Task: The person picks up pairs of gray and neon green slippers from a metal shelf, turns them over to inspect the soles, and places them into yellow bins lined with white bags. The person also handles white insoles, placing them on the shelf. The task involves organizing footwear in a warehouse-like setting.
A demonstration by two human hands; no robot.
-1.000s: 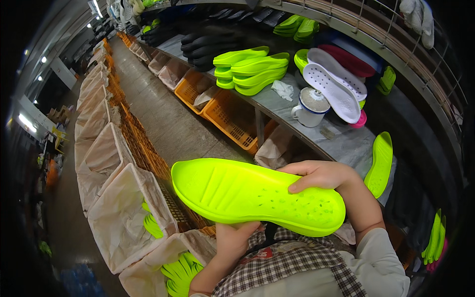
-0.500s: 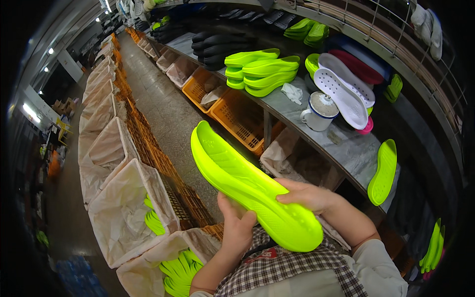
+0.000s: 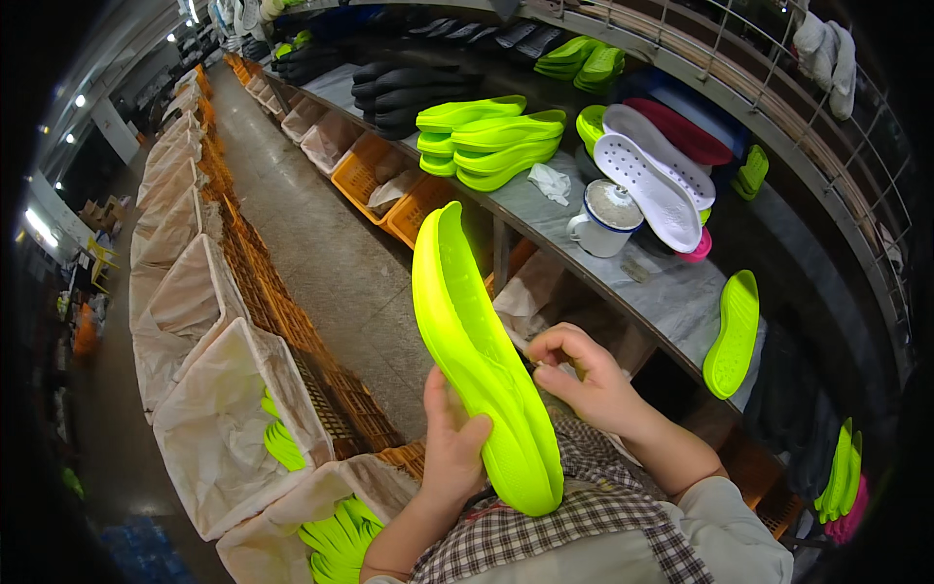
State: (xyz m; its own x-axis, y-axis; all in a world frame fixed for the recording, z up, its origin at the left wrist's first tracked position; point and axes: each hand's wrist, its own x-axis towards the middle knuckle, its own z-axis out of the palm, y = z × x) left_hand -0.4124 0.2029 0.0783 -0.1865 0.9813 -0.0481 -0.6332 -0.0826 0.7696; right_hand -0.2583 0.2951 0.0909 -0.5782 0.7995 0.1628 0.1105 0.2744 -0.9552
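Note:
A bright neon-green shoe sole point(image 3: 484, 380) stands tilted up in front of me, its raised heel end pointing away and its side turned toward me. My left hand point(image 3: 455, 438) grips its left edge low down, thumb against the side wall. Just right of the sole, apart from most of it, is my right hand point(image 3: 592, 384). Its fingers are curled in a pinch beside the sole's edge; whether anything small sits between the fingertips cannot be made out. On the bench point(image 3: 637, 302) to the right lies a single green sole point(image 3: 732, 336).
Stacked green soles point(image 3: 511, 146) and black soles point(image 3: 404, 97) line the bench, near a white mug point(image 3: 605, 222) and a white perforated sole point(image 3: 650, 190). Cloth-lined bins point(image 3: 219, 428) on the left hold more green soles point(image 3: 341, 540). Orange crates point(image 3: 375, 185) stand under the bench.
My right hand has let go of the sole and drawn back with its fingers curled. The sole has turned more upright and onto its side in my left hand. The view has shifted slightly right.

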